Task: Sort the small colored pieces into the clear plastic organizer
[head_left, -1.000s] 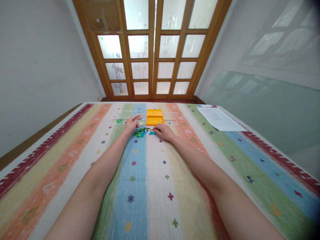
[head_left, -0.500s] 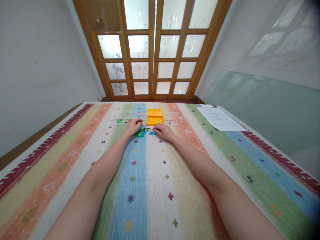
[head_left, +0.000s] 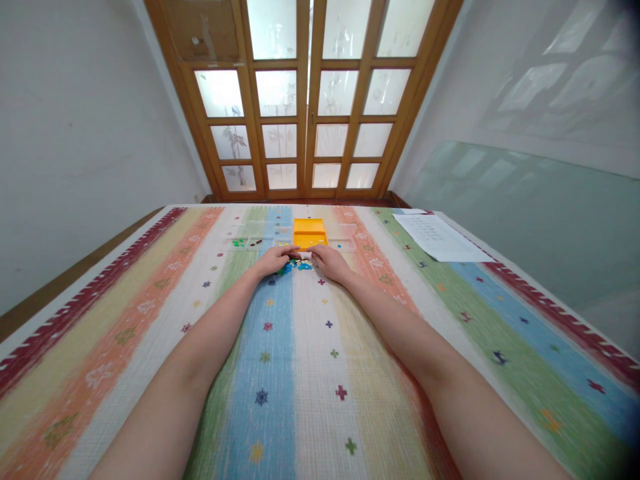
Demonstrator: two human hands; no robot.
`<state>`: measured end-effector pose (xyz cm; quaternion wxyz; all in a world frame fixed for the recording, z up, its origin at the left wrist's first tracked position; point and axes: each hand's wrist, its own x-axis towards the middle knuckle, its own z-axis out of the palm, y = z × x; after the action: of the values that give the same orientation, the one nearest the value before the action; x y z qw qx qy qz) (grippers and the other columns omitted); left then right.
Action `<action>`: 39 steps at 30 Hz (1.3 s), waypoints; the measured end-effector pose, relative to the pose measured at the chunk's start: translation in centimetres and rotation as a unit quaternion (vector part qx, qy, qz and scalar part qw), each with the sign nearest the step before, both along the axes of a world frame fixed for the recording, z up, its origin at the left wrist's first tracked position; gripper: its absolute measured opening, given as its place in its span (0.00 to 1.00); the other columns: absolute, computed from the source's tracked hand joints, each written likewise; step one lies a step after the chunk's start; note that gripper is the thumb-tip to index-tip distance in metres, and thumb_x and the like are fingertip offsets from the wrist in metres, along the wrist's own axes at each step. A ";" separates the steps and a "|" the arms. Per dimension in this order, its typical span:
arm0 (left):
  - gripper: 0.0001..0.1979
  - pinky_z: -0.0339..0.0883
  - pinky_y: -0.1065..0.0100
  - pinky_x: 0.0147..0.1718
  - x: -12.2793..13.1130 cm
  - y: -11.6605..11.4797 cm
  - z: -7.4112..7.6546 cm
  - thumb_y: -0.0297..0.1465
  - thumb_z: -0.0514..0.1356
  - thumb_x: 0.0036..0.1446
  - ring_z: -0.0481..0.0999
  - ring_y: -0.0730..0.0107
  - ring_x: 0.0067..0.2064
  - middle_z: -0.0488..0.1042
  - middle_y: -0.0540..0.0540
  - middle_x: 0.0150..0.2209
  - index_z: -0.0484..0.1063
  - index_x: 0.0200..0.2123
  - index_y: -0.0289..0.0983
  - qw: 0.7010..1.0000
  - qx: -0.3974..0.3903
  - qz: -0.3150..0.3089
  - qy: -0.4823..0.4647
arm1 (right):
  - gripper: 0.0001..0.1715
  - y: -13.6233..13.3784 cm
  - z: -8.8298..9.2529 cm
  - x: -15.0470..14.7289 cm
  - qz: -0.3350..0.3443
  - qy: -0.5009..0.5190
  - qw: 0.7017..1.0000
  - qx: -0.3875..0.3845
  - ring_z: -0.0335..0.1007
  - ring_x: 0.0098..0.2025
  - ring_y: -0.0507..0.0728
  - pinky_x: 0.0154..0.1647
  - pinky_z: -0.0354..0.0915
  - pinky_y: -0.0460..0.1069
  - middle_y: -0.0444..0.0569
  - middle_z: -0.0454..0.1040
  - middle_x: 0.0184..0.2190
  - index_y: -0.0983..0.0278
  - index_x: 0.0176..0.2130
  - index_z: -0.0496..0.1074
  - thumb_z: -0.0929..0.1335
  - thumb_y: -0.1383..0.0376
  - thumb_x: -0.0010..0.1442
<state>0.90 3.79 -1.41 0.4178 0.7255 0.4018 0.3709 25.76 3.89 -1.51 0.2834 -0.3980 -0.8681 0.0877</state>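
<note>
Got loose coloured pieces [head_left: 303, 265] between left hand [head_left: 275, 259], partly over them, and right hand [head_left: 327, 261] at their right edge, with hands slightly apart, can't tell any grip.

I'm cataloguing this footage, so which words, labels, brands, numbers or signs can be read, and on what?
No text can be read.
White sheet at right: lines of marks, too small and blurred to read.
Yellow box: no lettering visible.
Small coloured pieces: too small to tell.
</note>
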 end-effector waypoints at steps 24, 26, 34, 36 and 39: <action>0.23 0.71 0.54 0.57 -1.6 1.8 -2.0 0.24 0.55 0.45 0.81 0.63 0.45 0.81 0.42 0.45 0.78 0.45 0.34 0.991 -0.031 0.054 -0.120 | 0.24 -0.9 0.4 -0.4 0.183 -0.021 0.983 -0.004 0.70 0.59 0.61 0.63 0.61 0.56 0.51 0.76 0.57 0.58 0.61 0.72 0.68 0.64 0.66; 0.23 0.71 0.53 0.57 -1.6 1.8 -2.0 0.24 0.55 0.45 0.81 0.62 0.45 0.82 0.42 0.43 0.78 0.45 0.34 0.992 -0.031 0.053 -0.111 | 0.20 -0.7 0.2 -0.4 0.149 -0.006 0.989 -0.001 0.71 0.57 0.60 0.60 0.63 0.55 0.51 0.77 0.55 0.59 0.58 0.74 0.66 0.65 0.68; 0.22 0.71 0.52 0.57 -1.1 1.0 -1.1 0.26 0.57 0.47 0.82 0.60 0.48 0.82 0.40 0.46 0.78 0.47 0.34 0.990 -0.070 0.033 -0.120 | 0.14 0.8 -0.5 0.8 0.021 -0.004 1.000 0.001 0.71 0.44 0.58 0.48 0.64 0.51 0.51 0.79 0.40 0.63 0.41 0.79 0.65 0.73 0.63; 0.22 0.71 0.52 0.57 -1.1 1.0 -1.2 0.26 0.57 0.46 0.82 0.60 0.48 0.82 0.39 0.47 0.78 0.47 0.34 0.989 -0.073 0.035 -0.122 | 0.13 0.8 -0.6 0.9 0.037 -0.012 0.999 0.004 0.71 0.44 0.58 0.48 0.63 0.51 0.51 0.78 0.39 0.63 0.41 0.79 0.66 0.73 0.62; 0.23 0.71 0.52 0.57 -1.0 1.2 -1.4 0.25 0.56 0.46 0.82 0.61 0.48 0.82 0.40 0.47 0.78 0.47 0.34 0.990 -0.072 0.039 -0.119 | 0.10 0.6 -0.3 1.0 0.056 -0.021 0.998 0.009 0.70 0.45 0.59 0.49 0.63 0.51 0.51 0.76 0.40 0.63 0.41 0.79 0.68 0.70 0.61</action>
<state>-0.12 4.96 -2.86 0.4986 0.6285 0.4029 0.4406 26.79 4.52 -1.84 0.2634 -0.3480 -0.8955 0.0878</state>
